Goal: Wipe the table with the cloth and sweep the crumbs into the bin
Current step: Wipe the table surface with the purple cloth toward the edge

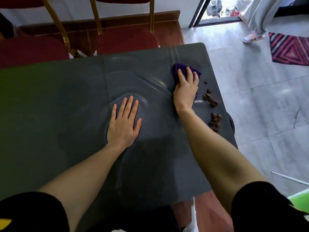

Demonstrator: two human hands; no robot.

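A dark grey table [66, 101] fills the middle of the view. My right hand [185, 87] presses flat on a purple cloth [175, 68] near the table's far right corner. Brown crumbs lie in two clusters along the right edge, one [209, 98] just right of the cloth and one [215, 122] nearer to me. A single dark crumb [205, 82] sits apart, beside my fingers. My left hand [124, 121] rests palm down on the table's middle, fingers spread, holding nothing. No bin is clearly visible.
Two red chairs with gold frames [127, 41] stand behind the table's far edge. Another person's leg and slipper [254, 36] are on the grey tiled floor at the right, beside a red patterned mat [291, 49]. A green object [301, 199] shows at the lower right.
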